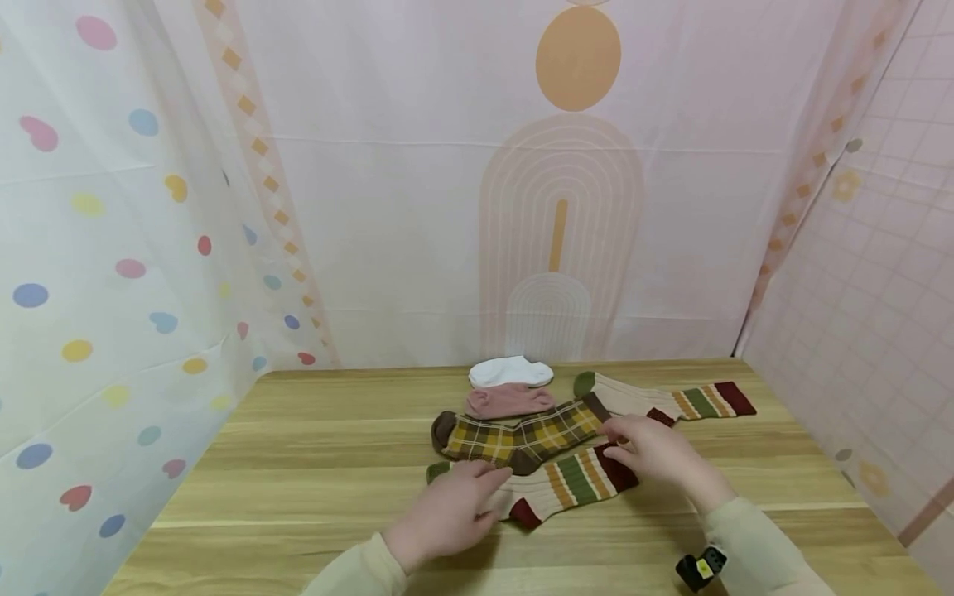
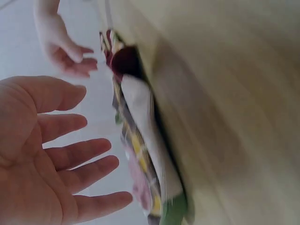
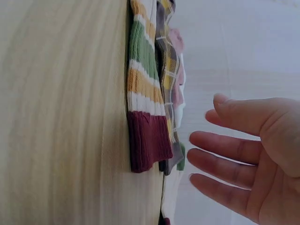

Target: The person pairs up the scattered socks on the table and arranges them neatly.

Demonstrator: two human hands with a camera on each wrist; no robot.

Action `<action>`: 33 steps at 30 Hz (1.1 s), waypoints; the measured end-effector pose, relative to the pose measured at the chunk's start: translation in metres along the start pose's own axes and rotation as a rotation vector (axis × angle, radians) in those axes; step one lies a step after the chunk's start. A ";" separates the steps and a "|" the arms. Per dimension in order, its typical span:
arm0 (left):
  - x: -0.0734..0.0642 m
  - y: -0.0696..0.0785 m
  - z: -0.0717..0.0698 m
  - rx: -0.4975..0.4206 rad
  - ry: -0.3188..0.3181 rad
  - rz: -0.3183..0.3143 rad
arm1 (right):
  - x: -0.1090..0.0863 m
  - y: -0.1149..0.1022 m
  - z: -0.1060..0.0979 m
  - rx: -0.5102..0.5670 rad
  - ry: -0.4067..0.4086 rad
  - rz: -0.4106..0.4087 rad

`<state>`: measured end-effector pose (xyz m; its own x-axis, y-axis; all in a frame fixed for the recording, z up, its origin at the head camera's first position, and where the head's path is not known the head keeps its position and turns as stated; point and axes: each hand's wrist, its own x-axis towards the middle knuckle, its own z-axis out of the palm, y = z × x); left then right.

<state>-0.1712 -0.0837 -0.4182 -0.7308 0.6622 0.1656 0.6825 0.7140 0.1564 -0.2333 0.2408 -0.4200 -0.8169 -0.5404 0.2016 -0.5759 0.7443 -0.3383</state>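
A cream sock with green, orange and dark red stripes (image 1: 575, 480) lies flat nearest the person. Over its green toe end hovers my left hand (image 1: 451, 507), its fingers spread in the left wrist view with nothing between them. My right hand (image 1: 656, 454) is above the dark red cuff, fingers extended and holding nothing in the right wrist view. Just behind that sock lies a brown and yellow plaid sock (image 1: 514, 437). A pink sock (image 1: 510, 401) and a white sock (image 1: 510, 372) lie farther back. Another striped sock (image 1: 689, 402) lies at the back right.
All the socks lie on a wood-grain table (image 1: 320, 463). Patterned curtains (image 1: 387, 207) hang along the back and both sides. A small black device (image 1: 701, 569) sits by the right sleeve (image 1: 753, 546).
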 end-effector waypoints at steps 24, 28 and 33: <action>-0.003 0.011 0.028 -0.017 -0.287 -0.008 | -0.009 -0.006 0.025 -0.073 -0.046 -0.182; -0.005 0.007 0.028 -0.037 -0.291 0.039 | -0.011 -0.006 0.026 -0.083 -0.034 -0.193; -0.006 0.003 0.025 -0.058 -0.321 0.080 | -0.011 -0.005 0.028 -0.082 -0.036 -0.180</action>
<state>-0.1654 -0.0798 -0.4434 -0.6359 0.7600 -0.1339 0.7309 0.6488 0.2118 -0.2203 0.2321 -0.4458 -0.6996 -0.6803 0.2185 -0.7145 0.6631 -0.2232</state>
